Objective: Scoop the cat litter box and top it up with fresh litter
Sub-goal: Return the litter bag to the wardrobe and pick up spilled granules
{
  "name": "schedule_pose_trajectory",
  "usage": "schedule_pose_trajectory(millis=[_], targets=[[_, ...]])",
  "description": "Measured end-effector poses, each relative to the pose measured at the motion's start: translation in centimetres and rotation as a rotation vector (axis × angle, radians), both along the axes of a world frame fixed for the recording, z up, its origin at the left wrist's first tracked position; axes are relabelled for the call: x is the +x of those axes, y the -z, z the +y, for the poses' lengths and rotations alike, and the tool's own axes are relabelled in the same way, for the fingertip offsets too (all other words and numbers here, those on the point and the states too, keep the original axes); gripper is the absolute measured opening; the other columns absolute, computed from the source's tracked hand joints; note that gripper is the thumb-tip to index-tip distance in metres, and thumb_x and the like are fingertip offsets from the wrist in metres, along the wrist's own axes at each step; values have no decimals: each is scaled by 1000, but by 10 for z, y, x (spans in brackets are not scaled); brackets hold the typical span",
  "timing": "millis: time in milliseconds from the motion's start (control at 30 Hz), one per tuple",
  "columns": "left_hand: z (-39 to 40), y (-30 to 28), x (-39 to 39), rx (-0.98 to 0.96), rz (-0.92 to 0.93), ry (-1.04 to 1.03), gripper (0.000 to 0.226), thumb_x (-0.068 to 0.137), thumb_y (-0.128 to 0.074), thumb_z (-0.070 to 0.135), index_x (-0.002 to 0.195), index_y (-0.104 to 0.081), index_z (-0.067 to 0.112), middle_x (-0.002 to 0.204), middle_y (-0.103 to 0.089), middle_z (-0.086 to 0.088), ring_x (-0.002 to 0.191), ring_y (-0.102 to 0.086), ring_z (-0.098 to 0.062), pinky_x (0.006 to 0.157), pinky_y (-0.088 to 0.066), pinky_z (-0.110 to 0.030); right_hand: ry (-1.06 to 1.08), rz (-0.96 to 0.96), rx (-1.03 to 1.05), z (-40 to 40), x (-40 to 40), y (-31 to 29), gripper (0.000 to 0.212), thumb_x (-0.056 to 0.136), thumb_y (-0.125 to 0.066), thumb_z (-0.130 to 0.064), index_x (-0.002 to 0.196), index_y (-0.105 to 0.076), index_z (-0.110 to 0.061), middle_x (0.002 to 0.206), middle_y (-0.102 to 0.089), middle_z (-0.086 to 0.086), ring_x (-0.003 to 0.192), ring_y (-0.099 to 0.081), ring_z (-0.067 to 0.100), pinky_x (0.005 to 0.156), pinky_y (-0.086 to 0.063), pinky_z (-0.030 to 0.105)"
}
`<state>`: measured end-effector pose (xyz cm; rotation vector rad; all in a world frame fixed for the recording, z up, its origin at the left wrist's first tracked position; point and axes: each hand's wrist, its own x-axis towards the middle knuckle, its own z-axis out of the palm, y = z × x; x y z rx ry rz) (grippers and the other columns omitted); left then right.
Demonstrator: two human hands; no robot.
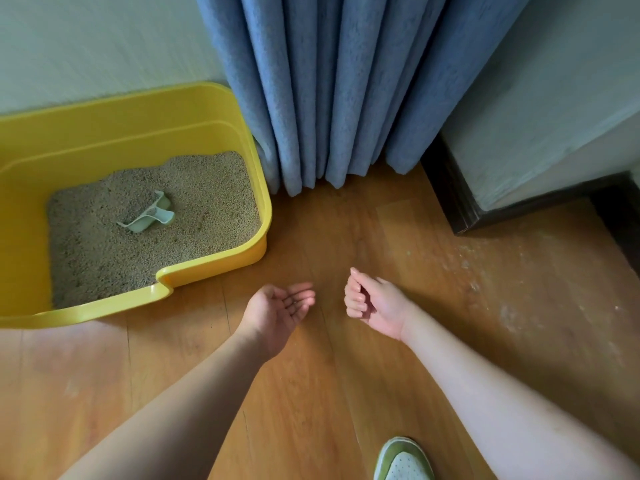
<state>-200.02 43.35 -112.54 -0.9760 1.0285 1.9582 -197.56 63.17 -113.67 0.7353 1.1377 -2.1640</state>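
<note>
Two bare arms reach forward over the wooden floor (311,393), and we see them from above. Near the bottom edge, just beside the right arm, the toe of a green and white shoe (403,460) stands on the floor. Our left hand (278,311) is turned palm up with the fingers relaxed and a little bent; it holds nothing, though a few small dark grains seem to lie in the palm. Our right hand (372,301) is also palm up, but its fingers are curled in towards the palm, and we see nothing inside them. The two hands are near each other and do not touch.

To the left of the left hand stands the yellow litter box (214,268), with its low notched front edge turned to us. It is filled with beige litter (104,258). A pale green scoop (149,216) lies in the litter, partly sunk, well apart from both hands. Behind the box is a pale wall (86,46). A blue curtain (346,81) hangs down to the floor just beside the far right corner of the box. To the right runs a dark skirting board (450,199), and pale dusty marks (519,306) spread on the floor near it.
</note>
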Motion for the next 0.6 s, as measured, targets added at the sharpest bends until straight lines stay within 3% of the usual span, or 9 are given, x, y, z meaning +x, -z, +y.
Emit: schedule_pose_trajectory(millis=[100,233,300,400,467,533,600], targets=[[-14,0,2,-2,-9,-12,48,91,-24,10,109,-63,-10,92,-68,-23,85,-63,-27,80,-50,-30,-6,-20,-14,-10,-4,3,33,101,-44,-22,71,-50,-11,63,-44,4,56,-40,15,53,-33,26],[-28,-1,2,8,-3,-25,48,90,-23,11,107,-63,-9,91,-69,-22,82,-64,-27,76,-50,-30,41,-50,63,-23,-15,12,43,100,-42,-24,58,-45,-14,54,-35,1,46,-32,12,45,-28,24],[-34,-2,0,17,7,-31,48,90,-23,11,106,-64,-9,90,-70,-22,81,-65,-27,75,-51,-29,10,-34,239,-33,-23,17,45,99,-46,-30,56,-44,-14,49,-34,-1,41,-28,11,43,-24,23],[-48,-1,0,4,4,-54,47,90,-24,10,107,-63,-9,91,-70,-22,81,-66,-27,78,-51,-30,-118,40,603,-50,-36,19,37,95,-54,-40,67,-55,-16,47,-50,-12,45,-44,7,51,-31,23],[-56,1,3,-4,10,-46,48,89,-24,10,107,-64,-10,92,-70,-22,82,-66,-26,80,-51,-30,-261,220,857,-62,-46,22,30,93,-57,-41,83,-69,-15,69,-66,-9,67,-56,11,62,-38,23],[-63,1,8,-14,15,-41,48,89,-25,10,107,-64,-10,95,-70,-23,84,-66,-27,84,-51,-30,-380,349,1029,-72,-53,23,28,90,-62,-38,102,-69,-13,88,-64,1,81,-56,14,64,-37,22],[-70,0,13,-22,18,-66,48,89,-25,9,107,-64,-11,96,-69,-24,86,-66,-28,88,-51,-32,-470,413,1100,-84,-60,22,29,88,-66,-37,109,-67,-17,92,-59,2,86,-55,15,66,-37,24]])
